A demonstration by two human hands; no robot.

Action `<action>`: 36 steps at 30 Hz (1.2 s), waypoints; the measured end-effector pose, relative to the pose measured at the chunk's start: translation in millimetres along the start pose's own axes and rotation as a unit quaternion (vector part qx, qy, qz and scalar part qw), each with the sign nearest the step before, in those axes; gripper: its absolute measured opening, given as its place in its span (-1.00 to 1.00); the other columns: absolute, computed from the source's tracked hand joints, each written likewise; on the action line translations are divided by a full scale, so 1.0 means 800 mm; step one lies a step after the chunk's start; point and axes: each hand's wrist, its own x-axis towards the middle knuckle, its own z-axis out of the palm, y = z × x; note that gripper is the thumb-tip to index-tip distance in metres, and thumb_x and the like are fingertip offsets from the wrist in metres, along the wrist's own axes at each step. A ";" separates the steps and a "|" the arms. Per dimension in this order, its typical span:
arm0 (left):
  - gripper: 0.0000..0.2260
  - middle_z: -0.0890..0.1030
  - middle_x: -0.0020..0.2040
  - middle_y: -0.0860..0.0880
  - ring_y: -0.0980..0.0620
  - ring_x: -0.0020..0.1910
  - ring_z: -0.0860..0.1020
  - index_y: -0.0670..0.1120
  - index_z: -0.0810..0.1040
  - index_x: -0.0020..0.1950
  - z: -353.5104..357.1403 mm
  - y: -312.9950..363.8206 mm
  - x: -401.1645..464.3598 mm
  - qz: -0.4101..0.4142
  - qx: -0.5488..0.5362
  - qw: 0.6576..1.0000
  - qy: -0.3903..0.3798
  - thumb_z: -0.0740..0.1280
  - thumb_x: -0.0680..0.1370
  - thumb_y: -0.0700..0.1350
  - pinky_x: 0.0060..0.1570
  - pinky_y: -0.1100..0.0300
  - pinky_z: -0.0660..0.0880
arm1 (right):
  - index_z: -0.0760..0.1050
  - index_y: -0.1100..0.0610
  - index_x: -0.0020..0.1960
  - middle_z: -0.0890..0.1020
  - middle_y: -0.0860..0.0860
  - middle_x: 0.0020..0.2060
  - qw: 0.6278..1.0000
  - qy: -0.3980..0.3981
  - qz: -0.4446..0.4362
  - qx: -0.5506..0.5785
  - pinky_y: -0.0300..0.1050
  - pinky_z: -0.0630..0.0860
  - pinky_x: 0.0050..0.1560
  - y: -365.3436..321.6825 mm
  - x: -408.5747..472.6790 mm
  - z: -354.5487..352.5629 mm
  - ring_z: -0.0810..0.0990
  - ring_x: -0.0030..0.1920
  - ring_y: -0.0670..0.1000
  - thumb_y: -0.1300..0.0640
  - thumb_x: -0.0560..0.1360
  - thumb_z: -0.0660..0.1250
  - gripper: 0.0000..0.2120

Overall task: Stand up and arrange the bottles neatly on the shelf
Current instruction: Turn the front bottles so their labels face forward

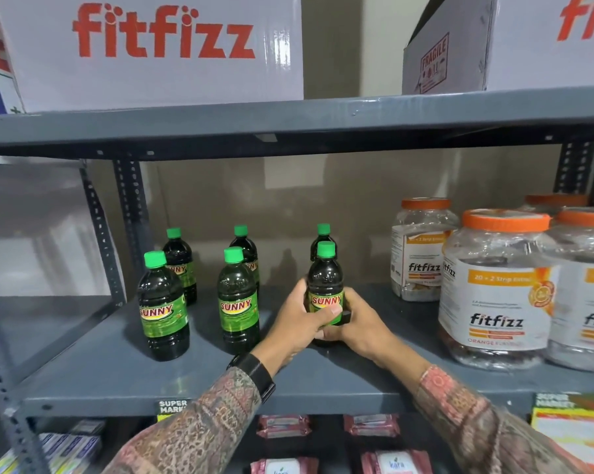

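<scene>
Several dark green "Sunny" bottles with green caps stand upright on the grey metal shelf [118, 367], in a front row and a back row. The front-right bottle [324, 282] stands upright between both hands. My left hand [299, 323] wraps its lower left side, thumb across the label. My right hand [360, 325] grips its lower right side. The front-middle bottle [238, 301] and front-left bottle [163, 307] stand free to the left. Behind them are three more: back-left [179, 261], back-middle [246, 246], and back-right [323, 236], partly hidden by the held one.
Large clear Fitfizz jars with orange lids [497, 289] crowd the shelf's right side. White Fitfizz boxes [152, 49] sit on the shelf above. Packets [283, 425] lie on the shelf below. A perforated upright post [131, 213] stands at the left rear.
</scene>
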 end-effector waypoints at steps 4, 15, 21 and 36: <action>-0.57 0.74 0.14 -0.03 0.05 0.11 0.72 0.04 0.53 0.35 0.007 0.010 -0.009 0.000 -0.007 1.000 0.007 0.50 0.53 -0.24 -0.02 0.14 0.67 | 0.49 -0.07 0.30 0.72 -0.10 0.07 1.000 0.001 0.004 -0.007 -0.06 0.57 0.24 -0.005 -0.007 -0.001 0.66 0.15 -0.07 0.21 0.26 0.69 -0.31; -0.22 0.41 0.57 -0.12 -0.04 0.53 0.43 -0.05 0.15 0.69 -0.036 0.017 -0.080 -0.067 0.074 0.995 0.005 0.49 0.57 -0.13 0.47 0.08 0.40 | 0.42 -0.02 0.47 0.57 0.02 0.28 0.993 0.068 0.077 -0.057 -0.05 0.50 0.18 -0.023 -0.070 -0.006 0.61 0.22 0.04 0.05 0.36 0.67 -0.25; -0.66 0.72 0.20 0.06 0.28 0.09 0.68 0.02 0.64 0.34 -0.144 0.021 -0.163 -0.021 0.111 0.988 0.104 0.48 0.57 -0.12 0.20 0.24 0.58 | 0.60 -0.05 0.16 0.67 -0.11 0.01 0.997 0.022 0.021 -0.074 -0.05 0.61 0.17 -0.047 -0.109 0.063 0.67 0.05 -0.07 0.03 0.36 0.67 -0.57; -0.40 0.59 0.36 -0.01 0.18 0.23 0.61 -0.03 0.34 0.58 -0.327 0.020 -0.137 -0.001 0.042 0.993 0.113 0.45 0.58 -0.26 -0.01 0.36 0.59 | 0.30 0.01 0.57 0.58 -0.07 0.35 0.997 -0.001 -0.068 -0.023 -0.07 0.46 0.40 -0.162 -0.010 0.298 0.52 0.34 -0.08 0.17 0.27 0.70 -0.02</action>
